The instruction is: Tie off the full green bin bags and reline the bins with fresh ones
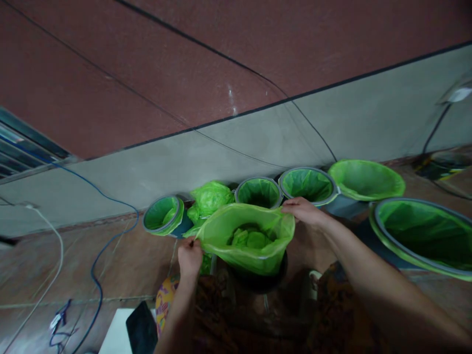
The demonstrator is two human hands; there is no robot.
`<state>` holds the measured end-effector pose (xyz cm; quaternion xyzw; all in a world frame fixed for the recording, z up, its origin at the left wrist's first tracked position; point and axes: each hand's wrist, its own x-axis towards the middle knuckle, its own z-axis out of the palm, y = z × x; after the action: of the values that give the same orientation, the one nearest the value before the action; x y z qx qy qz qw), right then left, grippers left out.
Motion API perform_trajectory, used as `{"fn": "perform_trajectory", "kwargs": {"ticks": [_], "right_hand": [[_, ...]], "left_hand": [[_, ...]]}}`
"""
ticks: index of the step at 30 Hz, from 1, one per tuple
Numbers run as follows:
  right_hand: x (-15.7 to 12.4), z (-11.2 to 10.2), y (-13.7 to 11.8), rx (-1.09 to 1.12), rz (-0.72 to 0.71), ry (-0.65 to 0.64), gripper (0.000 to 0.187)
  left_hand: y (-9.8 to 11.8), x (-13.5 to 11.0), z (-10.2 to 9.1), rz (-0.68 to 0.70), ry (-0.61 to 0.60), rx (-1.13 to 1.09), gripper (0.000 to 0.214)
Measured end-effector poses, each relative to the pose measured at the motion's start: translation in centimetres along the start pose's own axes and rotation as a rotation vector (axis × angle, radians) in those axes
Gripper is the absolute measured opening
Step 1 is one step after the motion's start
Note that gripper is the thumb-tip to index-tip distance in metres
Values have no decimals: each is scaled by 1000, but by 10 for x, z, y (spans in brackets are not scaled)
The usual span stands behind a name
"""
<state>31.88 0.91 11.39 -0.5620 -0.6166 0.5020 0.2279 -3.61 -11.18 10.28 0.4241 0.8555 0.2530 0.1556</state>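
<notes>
A green plastic bin bag point(221, 231) is stretched wide between my two hands, its mouth facing up. My left hand point(190, 256) pinches the bag's rim at its left end. At the opposite end, my right hand point(304, 212) grips the rim with closed fingers. The bag hangs into a dark bin point(258, 281) standing between my feet, most of which the bag hides. Crumpled green plastic point(254, 238) lies inside the bag. Just behind it stand a lined bin point(258, 191) and another lined bin point(309, 186).
More lined bins stand along the wall: one at left point(162, 215), two at right point(367, 179), the larger bin point(424, 236) nearest me. A bunched green bag point(212, 197) sits by the wall. A blue cable point(96, 275) crosses the floor; a dark flat object point(142, 327) lies lower left.
</notes>
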Motion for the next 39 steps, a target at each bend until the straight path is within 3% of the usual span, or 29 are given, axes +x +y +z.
{"fn": "perform_trajectory", "kwargs": {"ticks": [5,8,15,19,21,24,29,32,35,39], "right_hand": [[-2,3,10,-720,149,-54,13],[1,13,14,-817,161,-48,14],[15,23,27,-776,111,-24,16],[18,23,28,-776,76,-38,15],[19,22,26,-743,53,-61,12],[18,20,22,-551,21,-195,12],[4,16,13,-47,44,-466,16],[-10,6,3,89,16,-597,20],[-21,-5,-3,95,17,-672,25],[-21,-7,12,-123,151,-584,13]], "left_hand": [[-10,-8,21,-5,-262,375,26],[-17,-8,32,-31,-298,374,25],[-33,-19,55,-88,-343,266,29],[-37,-29,62,-97,-390,231,12],[-37,-29,60,-94,-381,227,14],[-33,-26,54,-81,-340,224,19],[-22,-20,41,-47,-260,251,23],[-11,-12,30,-22,-199,272,24],[1,-3,22,30,-123,285,29],[5,-1,26,47,-138,380,34]]}}
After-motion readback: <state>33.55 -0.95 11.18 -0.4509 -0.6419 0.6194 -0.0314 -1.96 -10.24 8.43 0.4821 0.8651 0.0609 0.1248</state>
